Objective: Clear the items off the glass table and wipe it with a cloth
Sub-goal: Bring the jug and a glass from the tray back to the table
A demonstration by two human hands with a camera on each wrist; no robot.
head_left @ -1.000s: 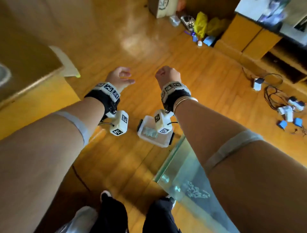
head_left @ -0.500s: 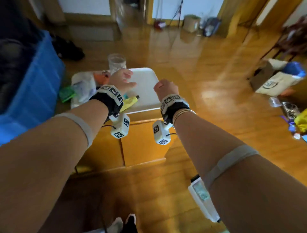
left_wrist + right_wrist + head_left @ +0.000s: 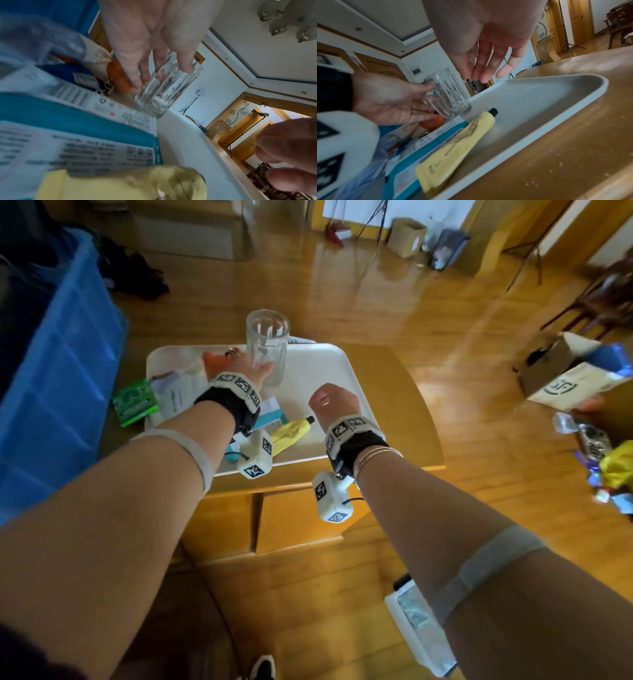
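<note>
You are in the clearing step: your left hand [image 3: 251, 368] is at the clear drinking glass [image 3: 267, 345], which stands in the upper middle of the head view on the white tray [image 3: 329, 364], itself resting on the wooden worktop [image 3: 404, 392]. In the left wrist view your fingers [image 3: 186, 59] and thumb wrap loosely round the glass with its base at or just above the tray floor, so I judge that you are setting it down or letting go of it, though the pictures do not settle whether it bears its own weight. Your right hand [image 3: 330, 402] hovers over the bare right part of the tray, fingers straight and relaxed, holding nothing. Already on the tray, towards the lower left of it, lie a yellow tube [image 3: 291, 433], a teal and white box [image 3: 272, 416], an orange item with a metal ring [image 3: 214, 359] and a clear plastic packet [image 3: 181, 385]; a green packet [image 3: 135, 402] lies just off its left edge. The glass table itself is not in any current view, so I cannot tell what remains on it. The next move calls for a steady release: make sure that the glass stands upright and clear of the orange item beside it before your fingers come away, since a tall glass tips easily. No cloth is visible yet, and wiping comes after that.
</note>
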